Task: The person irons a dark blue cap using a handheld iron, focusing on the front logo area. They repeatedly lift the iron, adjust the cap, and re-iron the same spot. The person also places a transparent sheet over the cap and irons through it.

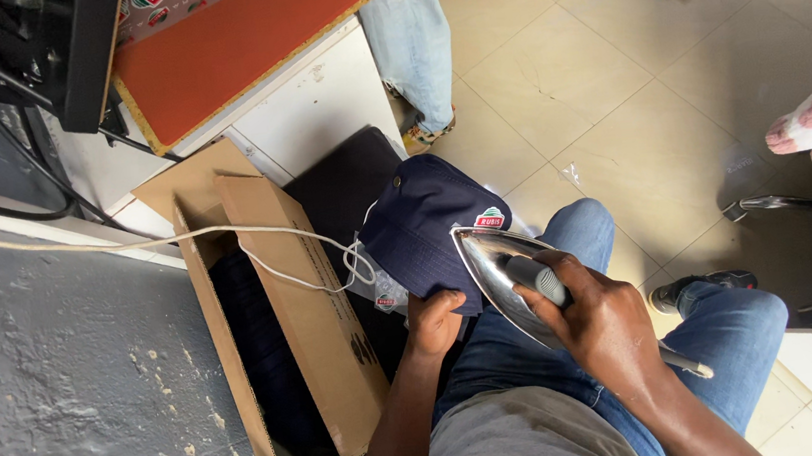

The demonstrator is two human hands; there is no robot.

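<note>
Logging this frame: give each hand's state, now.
Left hand: closed, gripping the navy cap.
Right hand: closed on the iron handle.

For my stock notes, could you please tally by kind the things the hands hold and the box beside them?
Navy cap, held by left hand: 1
Clothes iron, gripped by right hand: 1
Open cardboard box: 1
Total: 3

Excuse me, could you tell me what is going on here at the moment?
A seated person in blue jeans presses a shiny metal clothes iron onto a dark navy fabric cap on their lap. The right hand grips the iron's grey handle, while the left hand holds the cap's edge. The iron's white cord trails across an open brown cardboard box of dark items beside them.
</note>
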